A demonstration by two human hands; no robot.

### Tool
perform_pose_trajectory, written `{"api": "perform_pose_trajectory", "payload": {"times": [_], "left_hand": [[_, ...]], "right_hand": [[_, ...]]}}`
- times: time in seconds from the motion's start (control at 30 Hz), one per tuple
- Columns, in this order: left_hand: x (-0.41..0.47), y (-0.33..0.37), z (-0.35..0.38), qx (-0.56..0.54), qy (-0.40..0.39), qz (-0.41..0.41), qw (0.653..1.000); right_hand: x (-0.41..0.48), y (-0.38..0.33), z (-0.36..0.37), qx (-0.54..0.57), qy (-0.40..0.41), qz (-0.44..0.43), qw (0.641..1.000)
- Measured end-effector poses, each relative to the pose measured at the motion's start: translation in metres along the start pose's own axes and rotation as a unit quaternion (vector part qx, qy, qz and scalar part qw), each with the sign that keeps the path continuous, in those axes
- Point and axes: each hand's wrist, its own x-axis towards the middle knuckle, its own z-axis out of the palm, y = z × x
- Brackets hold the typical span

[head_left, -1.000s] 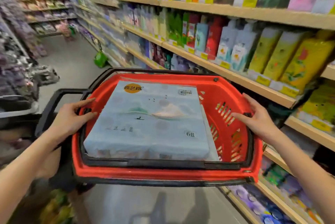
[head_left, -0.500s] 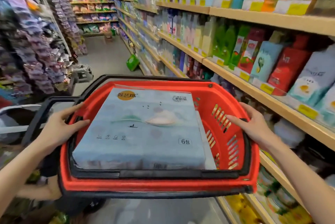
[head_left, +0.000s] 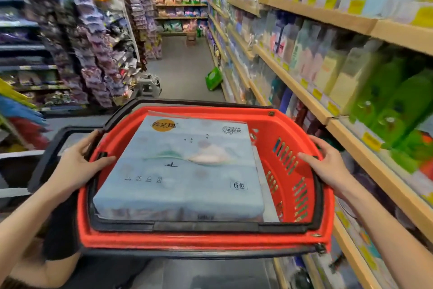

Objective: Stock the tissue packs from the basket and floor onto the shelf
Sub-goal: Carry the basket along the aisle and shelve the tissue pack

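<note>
Both hands (head_left: 77, 167) hold basket (head_left: 293, 129); view swung up-aisle.

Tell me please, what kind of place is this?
Most likely a shop aisle, perhaps a supermarket: long wooden shelves full of packaged goods with yellow price tags, a red shopping basket holding a tissue pack, and hanging goods opposite.

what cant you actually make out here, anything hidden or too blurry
- Head view: whatever lies under the top tissue pack in the red basket; the pack covers it, with only a pale edge showing at its right.
- The shelf price tags: too blurred to read.
- Both hands' palms, left hand and right hand: turned away against the basket rim.
</note>
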Motion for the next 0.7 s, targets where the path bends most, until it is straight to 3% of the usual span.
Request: {"api": "perform_pose_trajectory", "payload": {"times": [0.43,0.7], "left_hand": [[0.247,0.006,0.033,0.056,0.016,0.032,0.998],[0.387,-0.012,0.072,0.036,0.033,0.004,0.999]], "right_hand": [[0.228,-0.009,0.1,-0.01,0.004,0.002,1.0],[0.398,0.008,0.164,-0.008,-0.021,-0.022,0.999]]}}
